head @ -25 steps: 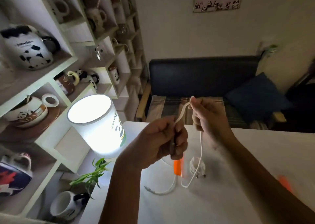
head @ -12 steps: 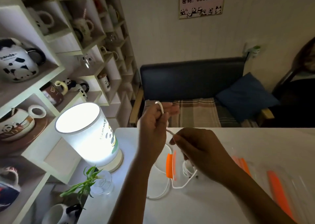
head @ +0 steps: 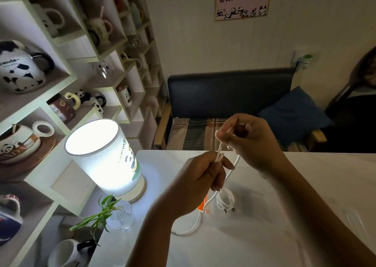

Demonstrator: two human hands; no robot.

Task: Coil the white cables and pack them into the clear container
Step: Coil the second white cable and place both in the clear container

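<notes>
My left hand (head: 200, 175) grips folded strands of a white cable (head: 219, 155) above the white table (head: 264, 236). My right hand (head: 250, 140) pinches the same cable a little higher and to the right. The cable's loose part hangs down past my left hand and trails onto the table (head: 195, 226). A second white cable (head: 224, 200), coiled, lies inside the clear container (head: 211, 207), whose orange clip (head: 202, 205) shows beside my left wrist.
A lit cylindrical lamp (head: 101, 157) stands at the table's left edge, with a small glass vase of green leaves (head: 116, 214) in front of it. Shelves of panda mugs (head: 20, 69) fill the left. A dark sofa (head: 230, 91) is behind the table.
My right hand rose from low over the table to above my left hand, drawing the cable up. My left hand dropped lower and now holds more folded strands.
</notes>
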